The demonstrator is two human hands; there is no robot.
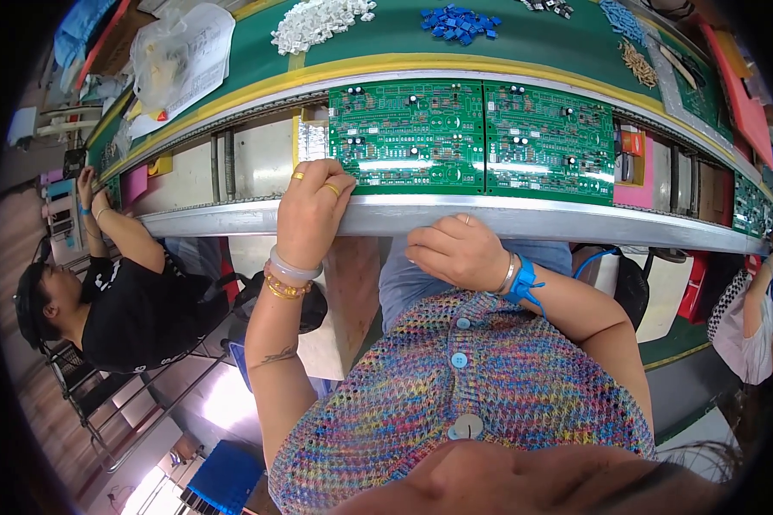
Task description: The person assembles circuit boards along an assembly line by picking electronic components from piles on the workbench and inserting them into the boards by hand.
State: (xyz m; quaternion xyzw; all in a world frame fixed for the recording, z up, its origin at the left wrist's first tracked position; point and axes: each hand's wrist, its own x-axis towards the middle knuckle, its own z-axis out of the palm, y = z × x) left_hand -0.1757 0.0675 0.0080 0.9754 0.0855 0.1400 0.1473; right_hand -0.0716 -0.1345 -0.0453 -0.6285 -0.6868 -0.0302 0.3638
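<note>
My left hand point(311, 213) has its bent fingers closed at the near left corner of a green circuit board point(408, 177). The board carries many small components, several black capacitors among them. Against the near side of the metal rail point(524, 220) rests my right hand point(460, 251), fingers curled in; whatever may be inside them is hidden. A second, similar circuit board point(550, 176) lies right beside the first, both along the conveyor track.
On the green bench beyond are piles of white connectors point(318, 24), blue parts point(459, 24) and tan parts point(638, 64). A plastic bag point(159, 64) lies on paper at far left. A person in black point(137, 300) sits left; another person point(747, 318) is at far right.
</note>
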